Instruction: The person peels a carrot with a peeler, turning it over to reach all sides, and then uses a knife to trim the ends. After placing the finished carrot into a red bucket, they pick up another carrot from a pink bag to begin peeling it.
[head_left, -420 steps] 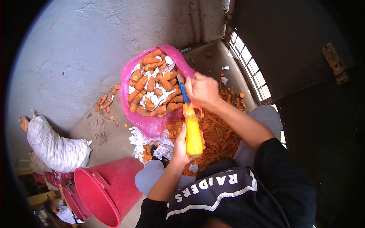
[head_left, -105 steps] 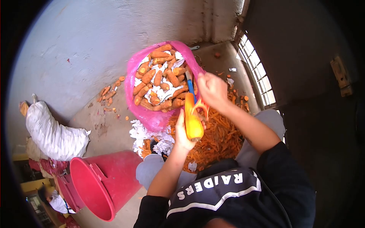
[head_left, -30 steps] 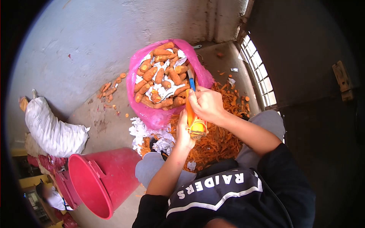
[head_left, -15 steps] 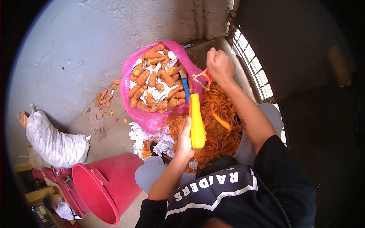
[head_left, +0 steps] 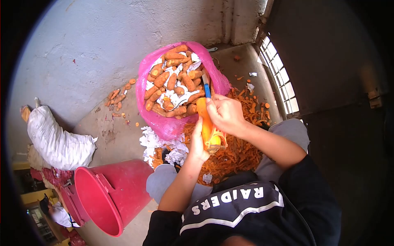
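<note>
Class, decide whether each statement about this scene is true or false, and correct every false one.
1. The left hand holds a yellow-orange carrot. True.
2. The peeler is in the left hand. False: the right hand holds the peeler.
3. Crumpled white paper lies among the unpeeled carrots in the pink bag. True.
4. The white sack lies right of the pink bag. False: the white sack lies left of it.
5. Orange peelings lie beside the pink bag. True.

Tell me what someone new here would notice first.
Probably the bright pink mesh bag by the wall, packed with carrots and crumpled white paper. Just below it, two hands meet over an orange vegetable, with a heap of orange peelings beneath. The big red bucket, tipped over at lower left, also catches the eye.
</note>
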A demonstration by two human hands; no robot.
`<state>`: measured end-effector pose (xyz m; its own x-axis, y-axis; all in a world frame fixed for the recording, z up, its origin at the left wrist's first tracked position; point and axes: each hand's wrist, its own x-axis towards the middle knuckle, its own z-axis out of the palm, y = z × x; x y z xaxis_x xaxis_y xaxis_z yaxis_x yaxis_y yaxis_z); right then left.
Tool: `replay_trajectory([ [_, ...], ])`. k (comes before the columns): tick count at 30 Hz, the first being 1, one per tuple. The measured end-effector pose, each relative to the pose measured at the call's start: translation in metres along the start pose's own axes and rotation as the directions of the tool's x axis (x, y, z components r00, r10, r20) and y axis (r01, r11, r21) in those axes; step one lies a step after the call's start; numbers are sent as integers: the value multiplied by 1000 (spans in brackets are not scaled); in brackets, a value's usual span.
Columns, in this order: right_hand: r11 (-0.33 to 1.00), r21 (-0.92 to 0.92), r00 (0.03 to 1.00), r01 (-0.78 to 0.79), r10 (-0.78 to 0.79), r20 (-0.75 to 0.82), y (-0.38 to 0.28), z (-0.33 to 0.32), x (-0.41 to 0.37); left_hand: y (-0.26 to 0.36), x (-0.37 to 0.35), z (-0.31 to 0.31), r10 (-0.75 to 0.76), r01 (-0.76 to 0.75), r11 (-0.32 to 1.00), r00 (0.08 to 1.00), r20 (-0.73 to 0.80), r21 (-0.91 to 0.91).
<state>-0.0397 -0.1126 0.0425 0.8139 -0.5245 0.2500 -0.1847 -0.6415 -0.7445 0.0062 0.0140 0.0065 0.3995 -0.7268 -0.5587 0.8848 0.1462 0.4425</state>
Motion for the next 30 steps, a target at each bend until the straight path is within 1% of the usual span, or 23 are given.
replay_trajectory([
  [3, 991, -134, 999, 21, -17, 29, 1, 4, -2, -4, -2, -3, 33, -34, 999, 999, 16, 35],
  [5, 989, -140, 999, 43, -42, 7, 0, 2, 0, -6, 2, -8, 65, -67, 995, 997, 30, 71],
  [8, 989, -145, 999, 30, -36, -34, 1, 5, 4, -6, 2, -4, 102, -86, 980, 991, -85, 180],
  [10, 987, -159, 999, -3, -4, -47, 2, 3, 9, -5, 3, -4, 132, -111, 973, 986, -98, 203],
  [11, 981, -192, 996, -19, 2, -87, 5, 2, 13, -4, 4, -5, 147, -123, 969, 984, -104, 215],
  [13, 966, -255, 986, -52, 9, -167, 16, 1, 26, -9, 0, -8, 165, -152, 938, 986, -16, 312],
  [15, 920, -302, 921, -248, 126, -369, 45, -7, 55, -17, -5, -10, 169, -186, 896, 983, 78, 404],
  [16, 912, -288, 897, -293, 158, -412, 59, -18, 68, -22, -10, -6, 142, -167, 903, 986, 90, 396],
  [17, 902, -270, 872, -337, 190, -451, 70, -26, 73, -24, -11, -7, 75, -106, 934, 992, 103, 340],
  [19, 901, -181, 861, -395, 295, -414, 61, -37, 72, -24, -11, -14, -47, 16, 974, 990, 130, 225],
  [20, 896, -136, 855, -423, 345, -387, 56, -39, 72, -22, -9, -20, -65, 41, 993, 972, 225, 110],
  [23, 924, -44, 912, -380, 366, -186, 39, -22, 51, -5, -16, 5, -46, 47, 999, 998, 44, -25],
  [24, 933, -29, 926, -359, 352, -137, 31, -18, 43, 0, -15, 7, -19, 17, 1000, 993, 117, 17],
  [25, 941, -14, 938, -339, 337, -88, 23, -14, 34, 2, -11, 2, -7, 6, 1000, 988, 151, 6],
  [26, 962, 11, 959, -274, 274, -69, 17, -10, 27, 1, -4, -8, 4, -3, 1000, 983, 185, -5],
  [27, 980, -8, 977, -198, 197, -86, 12, -7, 21, 2, 0, -14, 15, -11, 1000, 976, 217, -16],
  [28, 987, -5, 986, -158, 157, -56, 7, -7, 15, 4, 2, -20, 16, -1, 998, 970, 244, -63],
  [29, 993, 0, 993, -118, 118, -26, 1, -8, 11, 1, 5, -23, 38, -24, 997, 983, 179, -78],
  [30, 994, -21, 994, -111, 111, 22, -3, -9, 8, 1, 4, -13, 58, -47, 995, 992, 114, -91],
])
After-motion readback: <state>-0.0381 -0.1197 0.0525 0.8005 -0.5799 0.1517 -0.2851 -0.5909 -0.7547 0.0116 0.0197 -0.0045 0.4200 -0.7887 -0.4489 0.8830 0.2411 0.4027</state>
